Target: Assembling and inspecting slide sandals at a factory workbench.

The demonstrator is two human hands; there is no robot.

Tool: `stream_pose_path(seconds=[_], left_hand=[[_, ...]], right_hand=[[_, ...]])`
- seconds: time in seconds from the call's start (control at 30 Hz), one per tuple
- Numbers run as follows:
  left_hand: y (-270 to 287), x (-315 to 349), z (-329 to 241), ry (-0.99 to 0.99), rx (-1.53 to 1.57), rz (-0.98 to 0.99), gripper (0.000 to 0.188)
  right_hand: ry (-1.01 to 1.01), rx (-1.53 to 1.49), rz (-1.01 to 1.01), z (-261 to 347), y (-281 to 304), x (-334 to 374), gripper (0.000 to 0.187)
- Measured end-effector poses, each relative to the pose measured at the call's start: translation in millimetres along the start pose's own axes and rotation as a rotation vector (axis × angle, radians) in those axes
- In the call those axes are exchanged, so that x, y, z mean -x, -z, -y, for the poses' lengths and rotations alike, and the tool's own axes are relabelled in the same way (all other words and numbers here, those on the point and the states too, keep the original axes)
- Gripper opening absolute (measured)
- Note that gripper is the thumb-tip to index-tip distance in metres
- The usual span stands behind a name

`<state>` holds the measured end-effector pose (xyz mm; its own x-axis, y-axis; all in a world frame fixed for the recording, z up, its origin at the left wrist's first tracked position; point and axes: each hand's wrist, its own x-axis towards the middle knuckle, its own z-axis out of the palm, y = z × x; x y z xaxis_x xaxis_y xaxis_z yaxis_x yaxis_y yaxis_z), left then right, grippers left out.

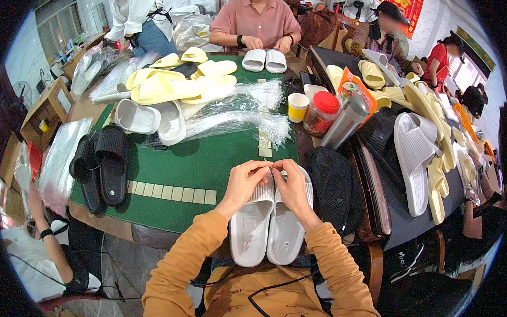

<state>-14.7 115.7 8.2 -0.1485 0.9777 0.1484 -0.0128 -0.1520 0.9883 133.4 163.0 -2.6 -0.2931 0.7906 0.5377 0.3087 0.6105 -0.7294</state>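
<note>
A pair of light grey slide slippers (pixel 250 228) lies side by side at the table's near edge, straps away from me. Over the straps, my left hand (pixel 242 185) and my right hand (pixel 293 189) meet with thumbs and fingertips pinched together. Something thin and pale shows at their fingertips, too small to name. The hands partly hide the straps. Beyond them lie bundles of clear plastic strands with white ends (pixel 272 130). A black pair of slides (pixel 112 163) rests to the left on the green tabletop (pixel 155 209).
Yellow slides (pixel 156 86) and a grey pair (pixel 137 116) are heaped at the far left. Right of my hands are a black bag (pixel 334 189), yellow cup (pixel 298 108), red-lidded jar (pixel 321 111) and steel flask (pixel 344 122). Across the table, a person (pixel 254 21) handles white slides (pixel 264 61).
</note>
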Motion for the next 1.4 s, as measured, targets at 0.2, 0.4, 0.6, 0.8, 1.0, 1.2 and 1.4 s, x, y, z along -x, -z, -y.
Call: stream_pose_path(seconds=[0.2, 0.4, 0.6, 0.8, 1.0, 1.2, 1.4], left_hand=[[2, -1, 5, -0.015, -0.004, -0.003, 0.010], [2, -3, 5, -0.019, -0.040, -0.040, 0.007], [2, -3, 5, -0.089, 0.062, -0.120, 0.007], [2, -2, -2, -0.054, 0.028, -0.139, 0.005], [2, -3, 4, -0.039, 0.045, -0.060, 0.006], [4, -6, 15, -0.073, -0.120, 0.016, 0.006], [-1, -2, 1, -0.032, -0.074, -0.134, 0.007]], right_hand=[[0.039, -0.002, 0.029, 0, 2, 0, 0.008], [0.081, -0.006, 0.021, 1, 2, 0, 0.009], [0.009, -0.009, 0.014, 0, 1, 1, 0.009], [-0.017, 0.084, -0.034, -2, 1, 1, 0.010], [-0.015, 0.025, 0.023, -3, 2, 1, 0.015], [0.019, -0.064, 0.051, 1, 0, 1, 0.017], [0.000, 0.070, 0.009, -7, 2, 3, 0.016]])
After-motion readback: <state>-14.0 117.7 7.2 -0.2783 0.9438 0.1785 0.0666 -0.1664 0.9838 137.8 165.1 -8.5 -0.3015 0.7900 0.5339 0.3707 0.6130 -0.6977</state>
